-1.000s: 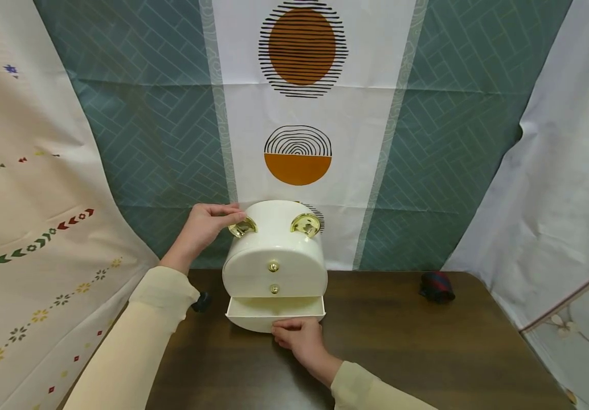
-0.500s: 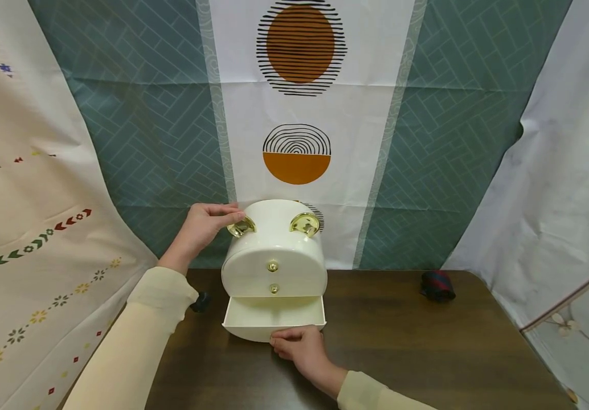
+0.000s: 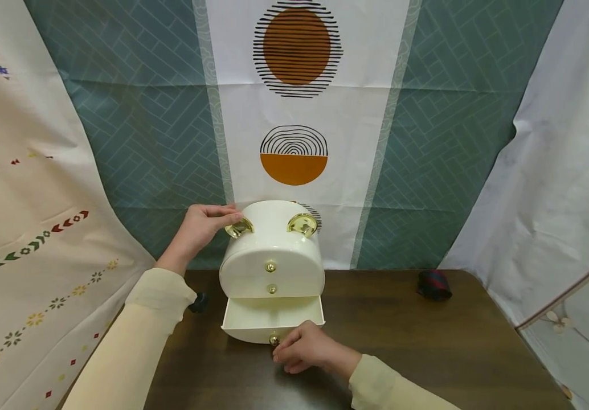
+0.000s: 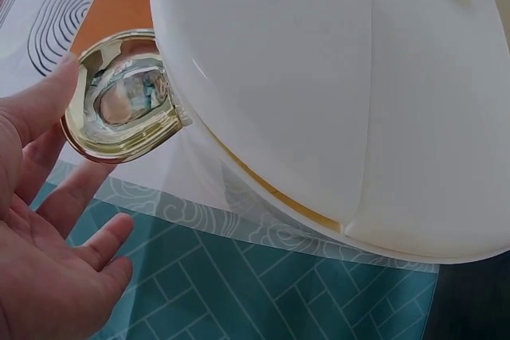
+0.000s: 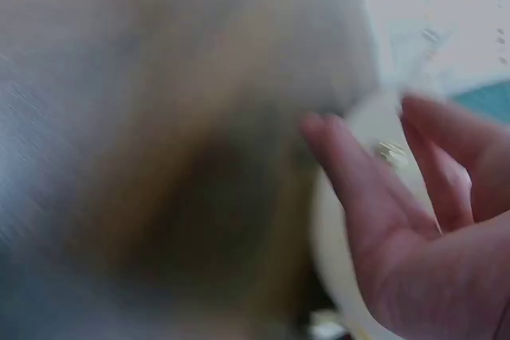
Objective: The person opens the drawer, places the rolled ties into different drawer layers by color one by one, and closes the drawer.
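Observation:
A cream storage box (image 3: 274,245) with a domed top and gold ear-shaped pieces stands on the table. Its bottom drawer (image 3: 245,333) is pulled out, and nothing shows inside. My left hand (image 3: 199,228) pinches the left gold ear (image 4: 119,109), thumb on its near rim and fingers behind it in the left wrist view. Just in front of the drawer's gold knob (image 3: 274,339) is my right hand (image 3: 311,348), fingers loosely bent and apart from the knob. The right wrist view is blurred, but the hand (image 5: 430,252) holds nothing there.
A dark red and navy rolled item (image 3: 434,285) lies at the back right of the brown table (image 3: 387,330). Some small black object (image 3: 199,303) sits by the left sleeve. Patterned cloths hang behind and at both sides.
The bottom drawer has slid further out toward me. My right hand has let go of its knob and moved slightly right and down. The left hand keeps its place on the ear.

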Demonstrator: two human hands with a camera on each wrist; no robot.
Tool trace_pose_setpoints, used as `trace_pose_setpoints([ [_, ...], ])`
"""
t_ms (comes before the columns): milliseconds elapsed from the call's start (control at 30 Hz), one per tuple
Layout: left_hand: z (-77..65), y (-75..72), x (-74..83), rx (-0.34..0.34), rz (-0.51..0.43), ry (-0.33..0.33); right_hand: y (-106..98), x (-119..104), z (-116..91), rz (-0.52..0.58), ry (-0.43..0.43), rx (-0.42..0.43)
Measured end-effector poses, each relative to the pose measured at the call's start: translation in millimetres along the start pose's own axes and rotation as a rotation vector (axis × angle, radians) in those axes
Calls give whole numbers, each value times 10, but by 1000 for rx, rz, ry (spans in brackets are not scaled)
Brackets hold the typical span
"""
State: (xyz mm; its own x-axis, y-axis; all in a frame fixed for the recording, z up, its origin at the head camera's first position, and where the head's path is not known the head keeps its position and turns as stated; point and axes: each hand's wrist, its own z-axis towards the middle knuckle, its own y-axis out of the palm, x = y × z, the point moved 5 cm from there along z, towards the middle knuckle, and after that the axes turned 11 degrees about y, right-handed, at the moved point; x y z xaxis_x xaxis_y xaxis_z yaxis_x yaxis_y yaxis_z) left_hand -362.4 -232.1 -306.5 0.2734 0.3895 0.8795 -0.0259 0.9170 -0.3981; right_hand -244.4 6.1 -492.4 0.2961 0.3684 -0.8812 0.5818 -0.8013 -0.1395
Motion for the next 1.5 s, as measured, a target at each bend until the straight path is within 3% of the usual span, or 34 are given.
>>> trace_pose_setpoints([
  [100, -4, -4, -11, 1, 9, -6, -135, -198, -125, -94, -5, -134],
  [167, -3, -6, -15, 0, 14, -6, -276, -370, -219, -131, -35, -181],
  [300, 2, -6, -22, 0, 16, -3, -693, -744, -428, -130, -72, -173],
  [433, 4, -7, -27, -1, 15, -4, -1213, -1053, -618, -98, -119, -15],
  [600, 11, -12, -25, 1, 11, 5, -1885, -1179, -749, -126, -170, 407],
  [700, 15, -15, -22, 2, 12, 14, -2213, -1096, -789, -171, -159, 647],
  [800, 14, -11, -26, -3, 17, 13, -2466, -942, -818, -216, -137, 828],
  [967, 8, -6, -36, -2, 15, 14, -2823, -628, -806, -265, -99, 1011],
  [1100, 6, -3, -39, -4, 7, 16, -3072, -351, -774, -255, -54, 1059],
  [1267, -11, -27, -33, 2, 0, -4, -3232, -40, -735, -308, 57, 1049],
  [1500, 0, -13, -10, -6, 4, 1, -3322, 403, -656, -495, 223, 932],
])
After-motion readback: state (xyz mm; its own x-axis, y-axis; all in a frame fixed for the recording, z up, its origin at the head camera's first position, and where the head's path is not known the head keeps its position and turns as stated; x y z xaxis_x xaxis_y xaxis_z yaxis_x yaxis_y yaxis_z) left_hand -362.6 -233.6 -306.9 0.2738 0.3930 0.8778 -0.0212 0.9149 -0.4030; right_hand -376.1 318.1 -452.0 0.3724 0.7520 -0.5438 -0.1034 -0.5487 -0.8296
